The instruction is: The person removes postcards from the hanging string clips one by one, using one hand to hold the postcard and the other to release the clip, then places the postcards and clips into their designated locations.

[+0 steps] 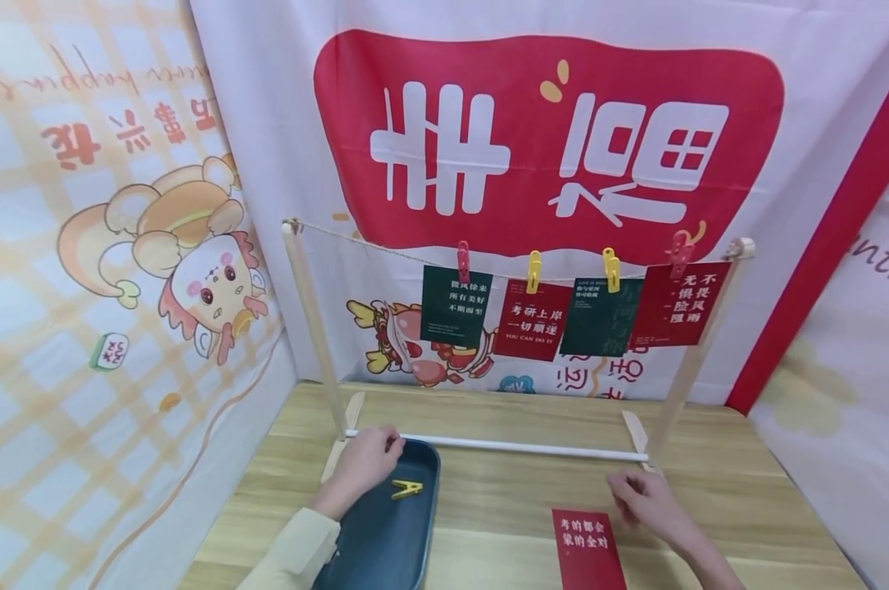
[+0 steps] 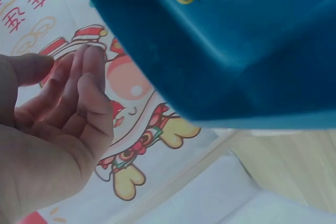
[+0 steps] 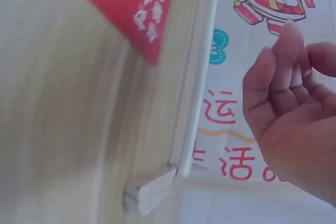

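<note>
My left hand [image 1: 374,457] hovers over the far left part of a dark blue tray [image 1: 431,524], its fingers loosely bent and nothing between them. Inside the tray lies one yellow clothespin [image 1: 407,489], also visible in the left wrist view. To the right, my right hand [image 1: 645,498] is above the table beside a red card [image 1: 588,551] with white writing; its relaxed fingers hold nothing. Behind both hands, green and red cards hang from a string, among them a green card [image 1: 455,307] under a red clothespin [image 1: 463,262] and a red card [image 1: 530,321] under a yellow clothespin [image 1: 534,272].
A wooden frame carries the string between a left post [image 1: 313,328] and a right post [image 1: 698,360]. Low between the posts runs a white rod [image 1: 518,446]. The wooden table [image 1: 488,500] ends at a printed cloth backdrop [image 1: 267,123].
</note>
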### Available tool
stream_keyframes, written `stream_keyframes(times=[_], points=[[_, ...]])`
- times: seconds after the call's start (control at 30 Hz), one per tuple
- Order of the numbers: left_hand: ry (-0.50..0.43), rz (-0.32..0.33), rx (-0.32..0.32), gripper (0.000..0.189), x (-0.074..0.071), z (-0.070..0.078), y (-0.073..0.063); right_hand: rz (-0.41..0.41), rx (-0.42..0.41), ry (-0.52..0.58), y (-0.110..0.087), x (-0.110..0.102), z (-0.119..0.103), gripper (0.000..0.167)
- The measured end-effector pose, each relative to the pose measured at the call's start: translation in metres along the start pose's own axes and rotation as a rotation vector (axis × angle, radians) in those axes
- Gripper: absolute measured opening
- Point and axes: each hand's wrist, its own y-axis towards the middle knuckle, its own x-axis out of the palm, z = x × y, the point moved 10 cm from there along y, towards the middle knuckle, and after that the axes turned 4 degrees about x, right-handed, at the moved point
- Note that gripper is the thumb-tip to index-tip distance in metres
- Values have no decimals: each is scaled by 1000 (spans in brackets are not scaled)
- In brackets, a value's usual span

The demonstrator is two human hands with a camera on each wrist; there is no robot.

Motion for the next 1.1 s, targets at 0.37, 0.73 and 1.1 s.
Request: stream_keyframes(times=[0.37,0.73,1.1], points=[[-67,105,33,15,-27,23,5,88,-14,60,9,-4,-32,33],[-98,254,105,16,-67,51,9,21,-46,42,26,6,-78,34],[-124,277,153,14,-90,77,16,45,-98,18,39,8,-124,26]])
